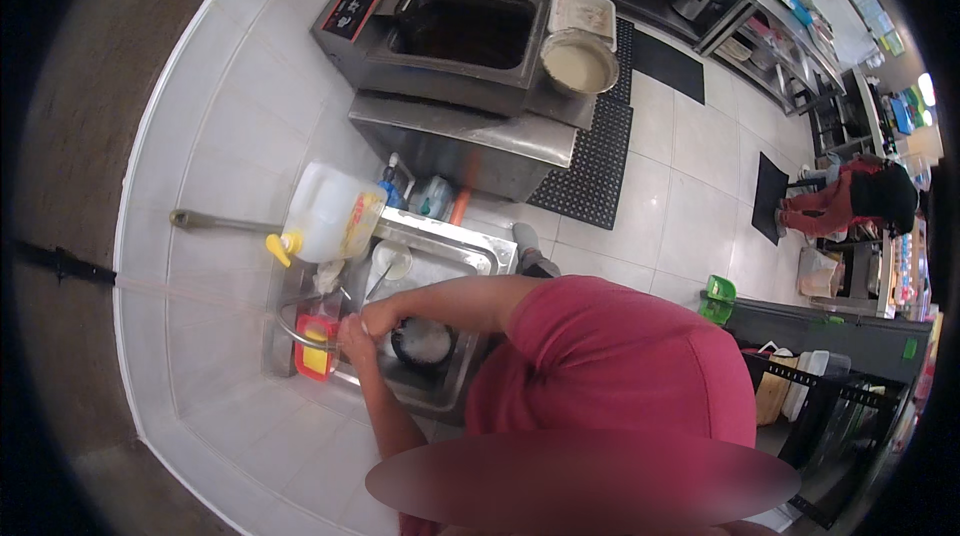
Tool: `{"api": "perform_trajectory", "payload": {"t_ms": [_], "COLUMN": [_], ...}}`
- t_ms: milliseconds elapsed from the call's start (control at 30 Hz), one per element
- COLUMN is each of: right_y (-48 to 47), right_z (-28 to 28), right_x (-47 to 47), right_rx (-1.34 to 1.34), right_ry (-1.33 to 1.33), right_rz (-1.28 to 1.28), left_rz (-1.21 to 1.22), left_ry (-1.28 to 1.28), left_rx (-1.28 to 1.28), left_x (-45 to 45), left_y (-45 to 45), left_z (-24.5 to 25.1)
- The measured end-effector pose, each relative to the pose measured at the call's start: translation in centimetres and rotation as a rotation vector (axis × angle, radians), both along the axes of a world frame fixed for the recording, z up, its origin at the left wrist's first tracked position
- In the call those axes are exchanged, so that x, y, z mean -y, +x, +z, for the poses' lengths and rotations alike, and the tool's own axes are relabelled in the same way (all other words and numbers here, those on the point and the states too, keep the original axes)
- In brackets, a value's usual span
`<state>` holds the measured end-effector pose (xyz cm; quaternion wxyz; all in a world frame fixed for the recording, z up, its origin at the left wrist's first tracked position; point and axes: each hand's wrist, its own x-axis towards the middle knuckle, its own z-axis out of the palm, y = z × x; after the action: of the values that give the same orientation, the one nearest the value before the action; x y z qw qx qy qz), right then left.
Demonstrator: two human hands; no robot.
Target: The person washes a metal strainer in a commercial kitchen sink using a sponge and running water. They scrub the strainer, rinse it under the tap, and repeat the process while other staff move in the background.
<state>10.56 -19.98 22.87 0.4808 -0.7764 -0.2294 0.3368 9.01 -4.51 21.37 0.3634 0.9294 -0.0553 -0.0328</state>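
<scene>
My left hand (pixel 356 337) and my right hand (pixel 381 314) meet beside the curved metal faucet (pixel 300 335), over the stainless steel sink (pixel 450 236). Whether anything lies between their fingers is not clear. Just below my right hand, a dark round pan or bowl (pixel 421 343) with whitish, foamy contents sits in one basin. A pale round container (pixel 391 260) stands in the other, with a thin handle near it. Left of my hands, a red plastic tray (pixel 301 359) holds a yellow sponge (pixel 316 353). A crumpled pale cloth (pixel 328 277) lies behind the basins.
A large translucent jug (pixel 330 209) with a yellow pump stands at the sink's corner. Beyond are a deep fryer (pixel 465 25), a bowl of pale batter (pixel 577 63) and a white tray (pixel 583 9). Perforated black mats (pixel 589 176) cover floor tiles. Another person (pixel 847 198) stands far right.
</scene>
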Motion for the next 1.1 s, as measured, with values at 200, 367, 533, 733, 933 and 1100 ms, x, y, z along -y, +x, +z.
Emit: {"api": "perform_trajectory", "payload": {"t_ms": [200, 367, 533, 733, 933, 1100], "right_y": [-1.5, -0.4, 0.8, -0.1, -0.1, 1.2], "right_z": [-1.0, -2.8, -2.0, 1.1, 1.3, 1.0], "right_x": [2.1, 1.8, 1.7, 2.2, 1.9, 2.0], "right_rx": [-0.276, 0.144, 0.362, 0.437, 0.357, 0.244], "right_ry": [0.108, 0.204, 0.036, 0.151, 0.213, 0.028], "right_rz": [-0.152, -0.328, -0.182, -0.444, -0.584, -0.423], "left_rz": [0.221, -0.146, -0.256, -0.146, -0.072, -0.436], "left_ry": [-0.312, -0.054, -0.118, -0.034, -0.142, 0.006], "left_rx": [-0.354, -0.185, -0.125, -0.192, -0.240, 0.362], "left_x": [-2.6, -2.8, -0.7, 0.4, 0.3, -0.7], "left_y": [0.8, 1.6, 0.4, -0.2, 0.0, 0.7], "left_z": [-1.7, 0.2, 4.8, 7.4, 7.7, 6.0]}}
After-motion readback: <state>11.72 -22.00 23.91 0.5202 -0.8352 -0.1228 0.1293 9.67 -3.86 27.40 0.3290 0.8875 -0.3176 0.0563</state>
